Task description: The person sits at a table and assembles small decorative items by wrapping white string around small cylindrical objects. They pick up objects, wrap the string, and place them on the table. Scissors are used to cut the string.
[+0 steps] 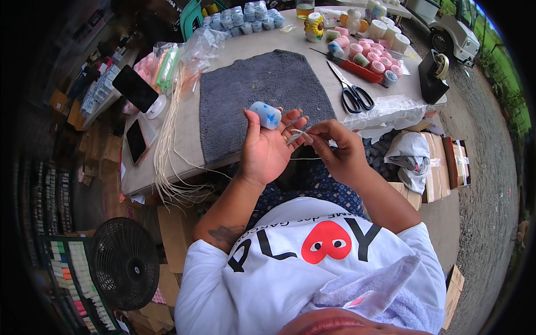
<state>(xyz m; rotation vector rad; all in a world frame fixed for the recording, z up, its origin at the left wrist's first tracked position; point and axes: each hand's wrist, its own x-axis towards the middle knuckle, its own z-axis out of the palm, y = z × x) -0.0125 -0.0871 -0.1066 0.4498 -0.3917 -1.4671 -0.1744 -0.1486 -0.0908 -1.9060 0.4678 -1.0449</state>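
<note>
On the fingers of my upturned left hand [264, 152] rests a pale blue candle [266, 115] with darker blue patches, lying tilted on its side. My left thumb stands against its end. Close beside those fingers, my right hand [339, 146] pinches a thin whitish wick [297, 135] between thumb and forefinger. A length of the wick hangs down below the hands. Both hands are over the near edge of a grey towel [257, 84] spread on the table. To the left, a bundle of long pale wicks [169, 151] drapes over the table's edge.
Black-handled scissors [357, 99] lie right of the towel, near a red tray [360, 70], pink candles [377, 67] and a tape dispenser [432, 78]. Wrapped blue candles [245, 19] stand at the back. Two phones [135, 88] are at the left; a black fan [125, 263] stands lower left.
</note>
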